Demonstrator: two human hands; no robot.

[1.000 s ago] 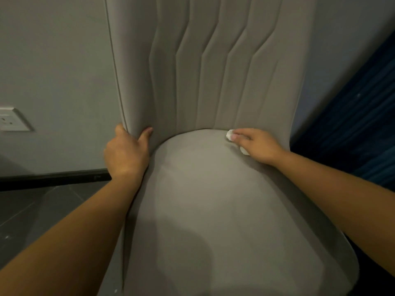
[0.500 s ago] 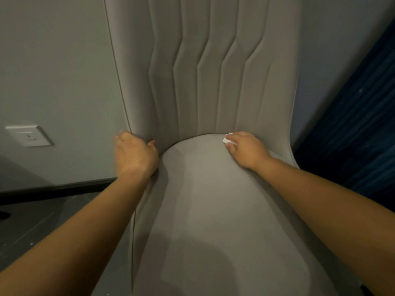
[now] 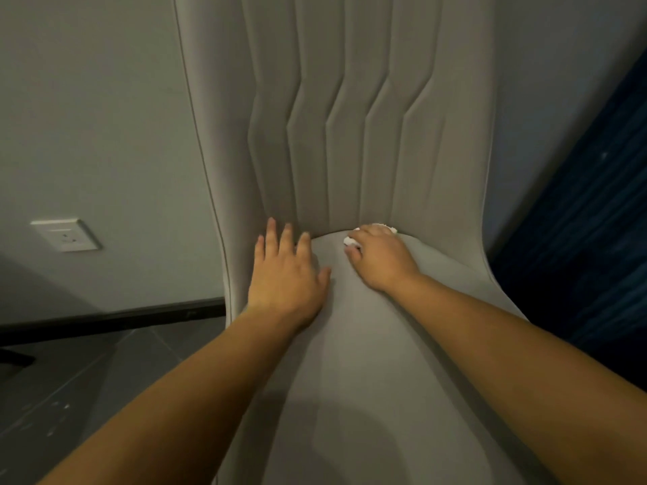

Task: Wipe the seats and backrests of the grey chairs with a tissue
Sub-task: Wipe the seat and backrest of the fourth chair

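So I'm leaning over the grey chair [image 3: 367, 362], my left hand [image 3: 285, 278] lying flat on the seat with fingers spread, fingertips reaching the crease where the backrest [image 3: 350, 99] starts. My right hand [image 3: 380, 260] is curling around a wadded white tissue [image 3: 351, 240], pressing it into that same crease near the middle. A wall socket [image 3: 66, 235] is sitting off to the left.

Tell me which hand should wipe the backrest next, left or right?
Right. The right hand already grips the tissue at the seam below the backrest; the left hand lies flat on the seat, empty.
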